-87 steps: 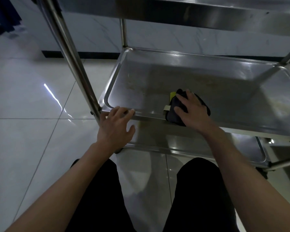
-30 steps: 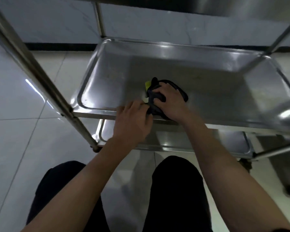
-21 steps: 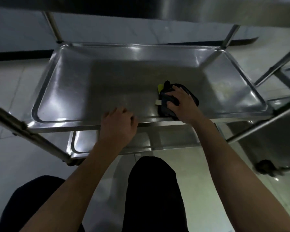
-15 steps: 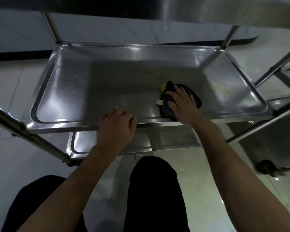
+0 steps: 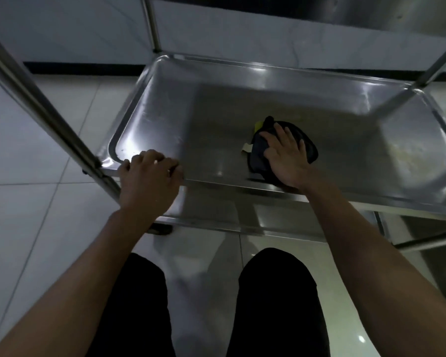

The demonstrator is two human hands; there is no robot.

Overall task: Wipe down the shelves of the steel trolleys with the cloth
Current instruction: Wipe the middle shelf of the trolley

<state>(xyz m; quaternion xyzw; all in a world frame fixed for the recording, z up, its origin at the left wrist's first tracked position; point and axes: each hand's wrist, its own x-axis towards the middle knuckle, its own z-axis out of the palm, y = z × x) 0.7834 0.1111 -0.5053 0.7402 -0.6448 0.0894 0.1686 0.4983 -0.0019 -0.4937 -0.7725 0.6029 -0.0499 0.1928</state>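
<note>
Cloth (image 5: 259, 155), dark with a yellow-green corner and a pale tag at its left side, lies bunched on the middle shelf (image 5: 216, 119) of the steel trolley, near the shelf's front lip and slightly right of centre. The right hand (image 5: 286, 157) lies flat on top of it, fingers spread, pressing it to the steel rather than closing around it. Bare shelf surface runs wide to the left of the cloth and back to the raised rear rim; to the right, a pale smeared patch (image 5: 407, 155) sits close to the right-hand rim. The left hand (image 5: 147, 181) curls over the front edge at the shelf's near-left corner, fingers wrapped on the lip, just beside the slanting corner post (image 5: 44, 106). Another shelf (image 5: 242, 215) shows directly beneath, its front edge jutting toward the person. The top shelf's underside (image 5: 319, 9) hangs over the far side. Dark-trousered knees (image 5: 278, 292) rest above the pale tiled floor (image 5: 23, 228).
</note>
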